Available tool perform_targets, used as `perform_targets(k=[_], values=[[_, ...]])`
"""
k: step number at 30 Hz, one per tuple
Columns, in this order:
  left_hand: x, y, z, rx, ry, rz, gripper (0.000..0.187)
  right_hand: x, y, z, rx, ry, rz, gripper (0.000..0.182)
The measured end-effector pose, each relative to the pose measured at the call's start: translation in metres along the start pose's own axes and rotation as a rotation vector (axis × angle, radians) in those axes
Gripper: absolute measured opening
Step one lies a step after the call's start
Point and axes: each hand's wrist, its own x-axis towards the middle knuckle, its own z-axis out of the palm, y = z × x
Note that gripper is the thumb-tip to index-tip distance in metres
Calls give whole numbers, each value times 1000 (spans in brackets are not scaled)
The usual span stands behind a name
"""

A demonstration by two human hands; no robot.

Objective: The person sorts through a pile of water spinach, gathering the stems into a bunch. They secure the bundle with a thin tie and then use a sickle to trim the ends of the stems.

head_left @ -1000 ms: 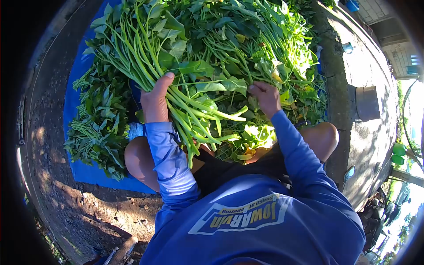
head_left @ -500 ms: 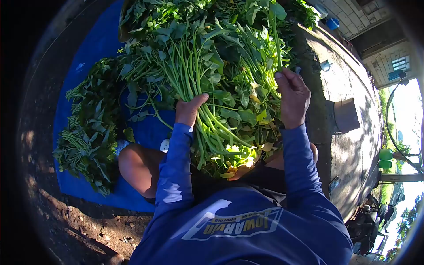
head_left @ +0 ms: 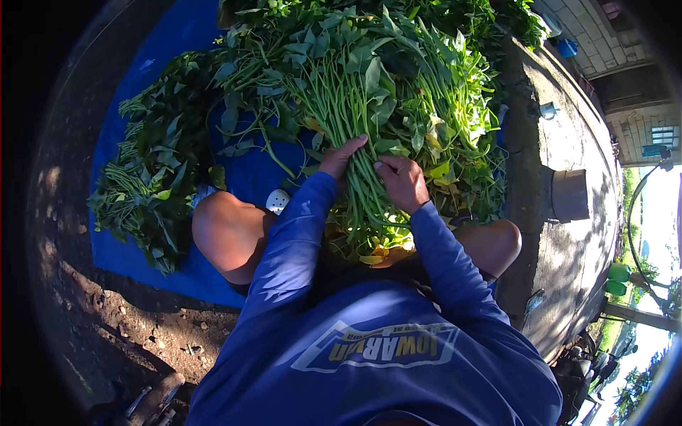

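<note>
Left hand point(head_left: 342, 157) closed round stems of leafy bundle point(head_left: 346, 117), held above lap; right hand point(head_left: 403, 183) at bundle's right side, fingers curled against stems, exact grip unclear; loose greens point(head_left: 455, 92) beyond, tied-looking pile point(head_left: 153, 167) on blue tarp point(head_left: 206, 282) at left

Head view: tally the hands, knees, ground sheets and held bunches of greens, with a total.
Hands (left hand, right hand): 2
Knees (left knee, right knee): 2
Blue ground sheet: 1
Held bunch of greens: 1
Total: 6
</note>
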Motion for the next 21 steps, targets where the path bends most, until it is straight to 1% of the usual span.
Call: perform_targets(k=[1,4,5,8,9,11,14,15,16,18,20,21], values=[[-16,0,18,12,82,176,49,-1,2,0,-35,-16,5,31],[-15,-19,34,150,311,629,47,-1,8,3,-58,-81,-63,29],[-14,-18,33,152,273,666,54,-2,10,5,-46,-98,-67,28],[-1,-20,11,152,124,472,51,-10,15,20,-40,-78,-78,28],[5,-19,1,151,157,375,48,-20,17,34,-21,-15,-92,31],[14,-12,-17,151,224,186,42,-40,0,47,48,96,-127,36],[-16,5,6,219,311,329,32,-45,-11,51,164,117,-145,39],[-27,18,18,340,316,440,34,-37,-10,46,213,78,-166,35],[-28,27,20,358,293,483,34,-27,-16,28,235,78,-178,33],[-22,46,10,510,329,446,34,5,-22,-24,281,71,-198,30],[-26,52,18,377,281,552,32,64,30,-64,186,481,-108,24],[-33,56,30,348,281,599,32,89,60,-91,158,570,96,25]])
